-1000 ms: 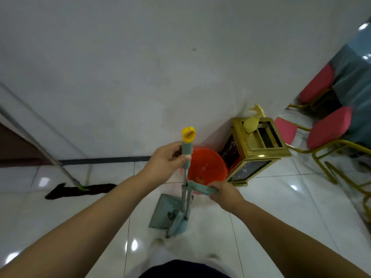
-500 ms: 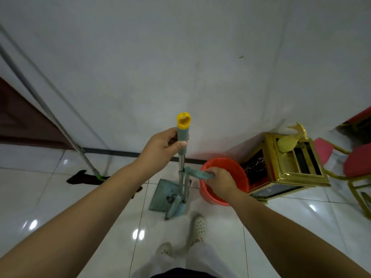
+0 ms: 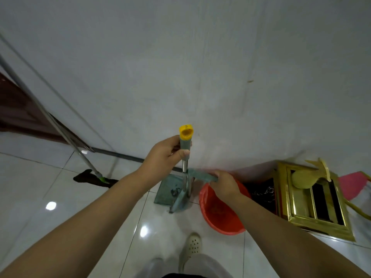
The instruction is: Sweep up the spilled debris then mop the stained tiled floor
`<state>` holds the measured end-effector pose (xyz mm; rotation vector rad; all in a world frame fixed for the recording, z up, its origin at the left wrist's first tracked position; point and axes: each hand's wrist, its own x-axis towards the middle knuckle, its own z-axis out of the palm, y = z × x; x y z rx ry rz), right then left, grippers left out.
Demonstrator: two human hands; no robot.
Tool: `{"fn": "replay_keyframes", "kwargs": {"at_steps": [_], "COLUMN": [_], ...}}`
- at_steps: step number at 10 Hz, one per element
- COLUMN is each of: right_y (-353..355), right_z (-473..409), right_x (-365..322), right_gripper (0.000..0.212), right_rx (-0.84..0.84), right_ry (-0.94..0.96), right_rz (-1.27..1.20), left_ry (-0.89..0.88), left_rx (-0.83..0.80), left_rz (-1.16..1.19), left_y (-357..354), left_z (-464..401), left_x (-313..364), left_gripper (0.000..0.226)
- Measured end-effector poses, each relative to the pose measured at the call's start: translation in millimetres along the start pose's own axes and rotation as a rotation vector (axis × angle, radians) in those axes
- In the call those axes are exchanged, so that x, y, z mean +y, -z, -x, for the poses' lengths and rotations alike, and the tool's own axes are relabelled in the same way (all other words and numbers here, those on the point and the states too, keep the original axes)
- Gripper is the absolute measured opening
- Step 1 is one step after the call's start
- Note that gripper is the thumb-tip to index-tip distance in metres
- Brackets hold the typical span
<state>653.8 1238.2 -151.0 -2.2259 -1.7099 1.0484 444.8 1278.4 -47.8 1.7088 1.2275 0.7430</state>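
Both hands hold a long-handled dustpan at frame centre.

The left hand (image 3: 166, 155) grips the yellow-capped handle (image 3: 185, 141); the right hand (image 3: 224, 184) grips a teal side handle (image 3: 200, 175). The dustpan (image 3: 170, 190) rests on the tiled floor (image 3: 40, 197) beside an orange basin (image 3: 218, 215); a mop (image 3: 94, 178) leans at left.

Mop handle (image 3: 40, 105) cut off upper-left

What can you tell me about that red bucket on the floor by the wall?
The red bucket is a round, open tub that looks like plastic, standing on the glossy white tiled floor close to the wall. Its inside looks empty, though the right forearm covers part of it. The green dustpan sits just to its left and a gold-framed box to its right. The right hand hangs over its far rim, gripping a green handle, not the bucket.
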Motion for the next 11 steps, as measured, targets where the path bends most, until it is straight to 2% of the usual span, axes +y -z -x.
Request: {"fn": "replay_keyframes", "kwargs": {"at_steps": [2, 4, 6, 7, 9, 11], "right_y": [12.4, 18.3, 19.7, 18.8, 18.0, 17.6], "right_z": [-24.6, -39.2, -40.6, -38.4, -30.0, -1.7], "right_x": [13.1, 18.1, 22.5, 23.2, 15.7, 11.3], "right_gripper": [0.039, 0.032, 0.045, 0.043, 0.022, 0.037], "right_rx": [-0.032, -0.011, -0.017, 0.006, 0.041, 0.050], "right_ry": [0.030, 0.030, -0.046, -0.071, -0.079, -0.089], "right_rz": [0.026, 0.051, -0.004, -0.052, -0.107, -0.234], "left_ry": [0.027, 0.026, 0.083, 0.114, 0.111, 0.129], "left_rx": [0.011, 0.103, 0.177, 0.179, 0.163, 0.129], "left_rz": [-0.013, -0.010, 0.013, 0.007, 0.025, 0.066], "left_y": [-16.9, -24.8, -25.6, -30.5, -35.3, -32.2], "left_z": [-24.6, -44.3, -51.6, -50.2, -40.9, -15.2], "left_x": [-0.4, -4.8, -11.9, -12.7, -8.9, -13.6], "left_gripper": [0.018, 0.015, 0.018, 0.028, 0.043, 0.038]}}
